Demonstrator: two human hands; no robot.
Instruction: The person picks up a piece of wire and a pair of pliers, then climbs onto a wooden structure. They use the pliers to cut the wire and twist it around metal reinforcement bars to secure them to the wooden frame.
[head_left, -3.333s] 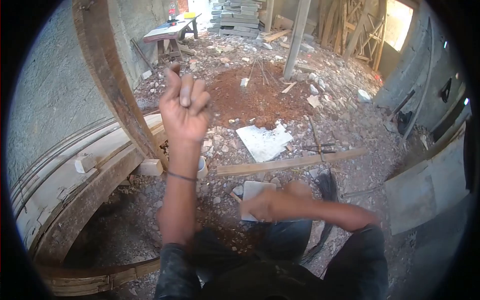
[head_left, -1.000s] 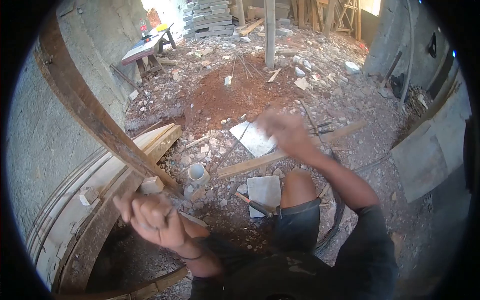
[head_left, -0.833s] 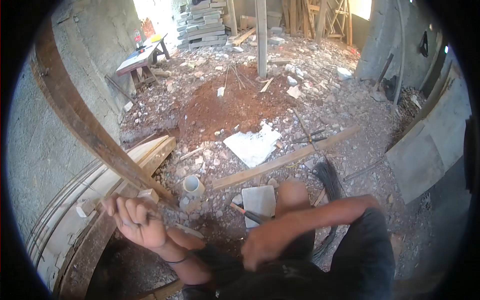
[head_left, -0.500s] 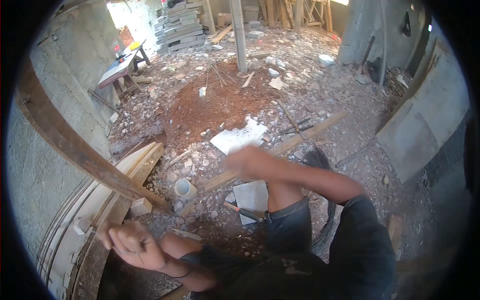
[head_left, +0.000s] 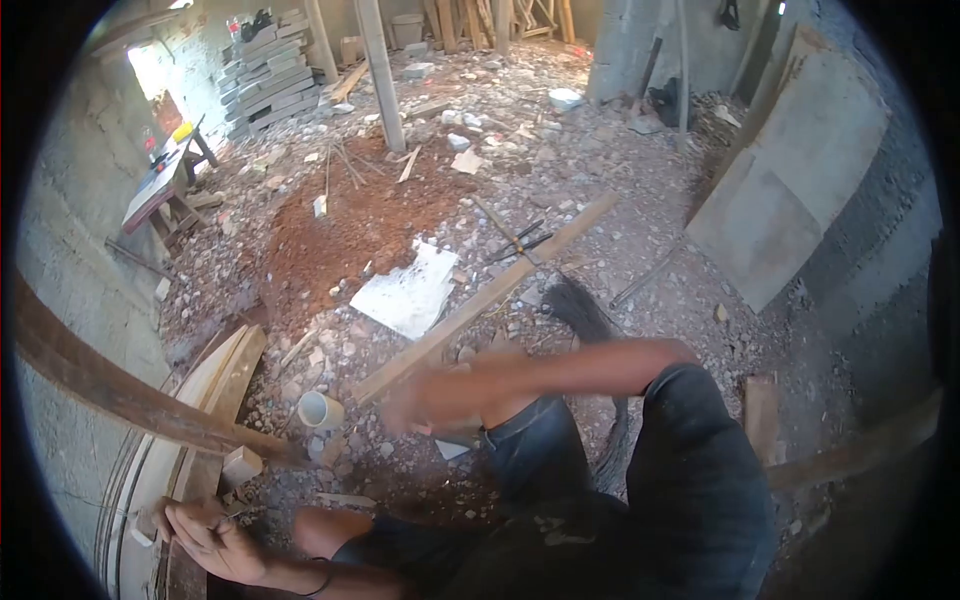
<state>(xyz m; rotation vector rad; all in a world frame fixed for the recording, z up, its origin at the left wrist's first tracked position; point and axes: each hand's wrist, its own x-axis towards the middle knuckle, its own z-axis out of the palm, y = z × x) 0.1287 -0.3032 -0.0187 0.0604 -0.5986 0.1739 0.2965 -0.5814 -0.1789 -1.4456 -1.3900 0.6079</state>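
My left hand (head_left: 212, 540) is low at the left, fingers curled and pinched together close to a small wood block (head_left: 145, 527) on the long curved boards (head_left: 225, 395). What sits between the fingertips I cannot make out. Smeared by motion, my right hand (head_left: 440, 395) is over the ground in front of my knee. It hides most of a grey slab (head_left: 452, 450) and the spot where an orange-handled tool lay. A pale cup-like container (head_left: 320, 410) stands on the rubble between my hands. Another wood block (head_left: 241, 466) rests against the slanting timber (head_left: 130, 385).
A long plank (head_left: 490, 295) crosses the rubble ahead, with dark metal bars (head_left: 520, 247) by its far part. A white sheet (head_left: 410, 290) lies near red soil (head_left: 310, 235). Upright posts (head_left: 380, 75), a low bench (head_left: 160, 185) and stacked blocks (head_left: 265, 75) stand farther back.
The view has swung right, so the surroundings sit farther left. My right hand has come down from over the white sheet toward the slab and the orange-handled tool. My left hand stays by the boards.
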